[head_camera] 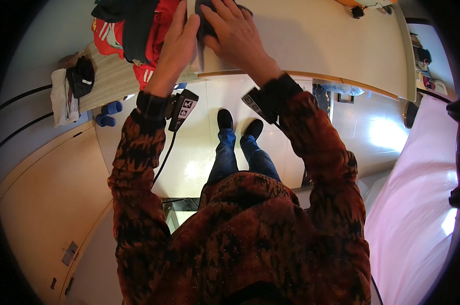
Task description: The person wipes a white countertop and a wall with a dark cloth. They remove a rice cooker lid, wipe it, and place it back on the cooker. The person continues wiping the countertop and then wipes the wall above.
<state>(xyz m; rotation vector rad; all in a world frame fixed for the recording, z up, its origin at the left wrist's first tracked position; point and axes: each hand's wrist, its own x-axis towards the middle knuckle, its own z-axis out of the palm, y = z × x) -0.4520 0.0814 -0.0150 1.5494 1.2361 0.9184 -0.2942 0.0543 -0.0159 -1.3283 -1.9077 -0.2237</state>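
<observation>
At the top of the head view, my left hand (176, 51) lies along a white strip (196, 57), perhaps cloth, its thumb on the near side. Whether its fingers grip anything is hidden. My right hand (239, 40) rests palm down, fingers spread, on a dark folded cloth (206, 28) right beside the strip. Left of my left hand is a heap of clothes: a red garment (144, 74) with white stripes and a dark garment (138, 36) over it. The heap hangs past the front edge of a light surface. The upper ends of the cloths leave the picture.
A pale tabletop (329, 45) with a wooden front edge extends rightward. On the left, a black bag (81, 78) and white cloth (62, 97) hang near rails. Blue slippers (108, 113) lie on the tiled floor (191, 152). A door (54, 213) stands left; pink fabric (409, 213) hangs right.
</observation>
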